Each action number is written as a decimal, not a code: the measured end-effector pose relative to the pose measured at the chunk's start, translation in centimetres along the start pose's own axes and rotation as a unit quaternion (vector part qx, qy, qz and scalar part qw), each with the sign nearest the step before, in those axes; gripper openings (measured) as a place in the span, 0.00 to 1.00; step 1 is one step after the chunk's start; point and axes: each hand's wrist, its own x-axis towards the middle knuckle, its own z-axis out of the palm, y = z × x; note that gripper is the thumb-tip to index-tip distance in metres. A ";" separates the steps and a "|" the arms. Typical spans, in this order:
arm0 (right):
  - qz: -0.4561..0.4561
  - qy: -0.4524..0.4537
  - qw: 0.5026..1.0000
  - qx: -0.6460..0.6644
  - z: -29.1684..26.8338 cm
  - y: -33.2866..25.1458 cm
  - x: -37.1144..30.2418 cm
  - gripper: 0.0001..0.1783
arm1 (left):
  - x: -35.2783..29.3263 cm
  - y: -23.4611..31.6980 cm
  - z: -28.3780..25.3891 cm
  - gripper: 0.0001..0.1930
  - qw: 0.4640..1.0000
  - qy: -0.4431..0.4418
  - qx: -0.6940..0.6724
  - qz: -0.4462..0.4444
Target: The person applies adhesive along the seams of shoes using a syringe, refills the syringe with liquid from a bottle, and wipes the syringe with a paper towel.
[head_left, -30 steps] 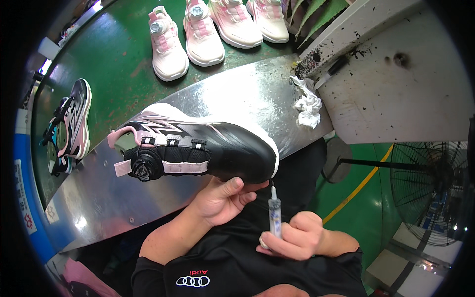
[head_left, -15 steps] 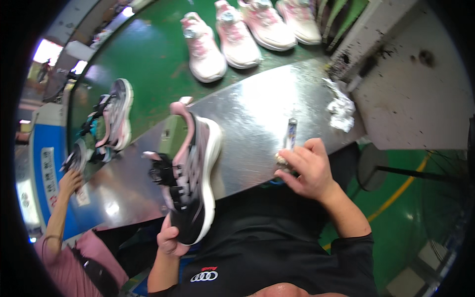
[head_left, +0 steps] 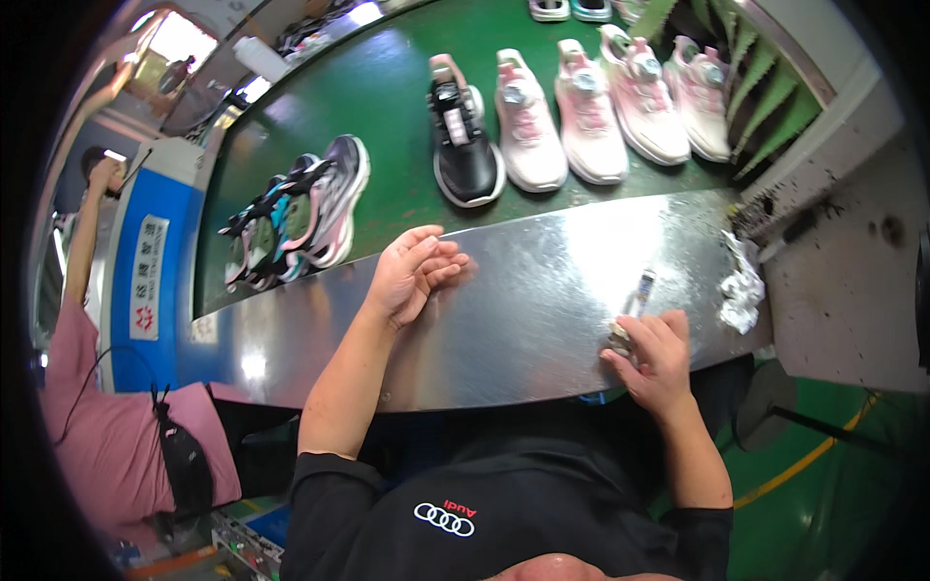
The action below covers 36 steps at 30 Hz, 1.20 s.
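My left hand (head_left: pixel 415 276) hovers over the near metal ledge, palm turned inward, fingers loosely curled and apart, with nothing in it. Just beyond it, a black shoe (head_left: pixel 467 160) with a white sole and pink heel loop stands on the green belt, toe toward me. My right hand (head_left: pixel 661 360) is closed at the right of the ledge around a slim pen-like tool (head_left: pixel 644 287) with a blue band, which points away from me. Small metallic and pale pieces (head_left: pixel 618 339) show between thumb and fingers; their exact kind is unclear.
Several white-and-pink shoes (head_left: pixel 591 121) stand right of the black one. Grey-and-pink shoes (head_left: pixel 334 198) lean together at the left. Crumpled white paper (head_left: pixel 741 295) lies by the grey machine housing (head_left: pixel 833 290). A person in pink (head_left: pixel 136 416) is beside a blue panel at left.
My left hand has let go of the black shoe it held by the toe; it now stands on the belt. The view has shifted. My right hand keeps its grip.
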 end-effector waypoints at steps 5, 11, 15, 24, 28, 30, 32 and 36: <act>-0.011 0.011 1.000 0.009 -0.5 0.1 0.0 0.23 | -2.9 0.3 -10.7 0.14 0.959 0.164 0.005 0.232; -0.028 0.000 1.000 0.008 0.0 0.2 0.2 0.23 | 0.1 2.3 -16.1 0.30 0.857 0.295 0.304 0.292; -0.027 0.017 1.000 -0.002 0.2 0.0 -0.2 0.23 | 3.1 4.0 -12.0 0.38 0.905 0.179 0.207 0.326; -0.011 0.010 1.000 0.009 0.1 0.5 -0.4 0.23 | -6.5 4.2 -9.7 0.40 0.920 0.138 0.259 0.260; 0.006 0.004 0.997 0.080 -0.5 0.0 -0.6 0.24 | -13.6 -0.7 -6.9 0.49 0.802 0.102 0.498 0.314; 0.092 0.010 0.981 0.169 -0.7 0.4 -1.2 0.24 | -14.7 -2.3 -2.4 0.51 0.685 0.105 0.647 0.318; 0.113 -0.004 0.974 0.196 -1.0 0.8 -2.5 0.25 | -14.7 -3.2 -2.7 0.52 0.955 0.045 0.226 0.185; 0.215 -0.018 0.934 0.286 -2.6 0.3 -4.2 0.25 | -8.1 0.6 -7.8 0.36 0.974 0.086 0.134 0.164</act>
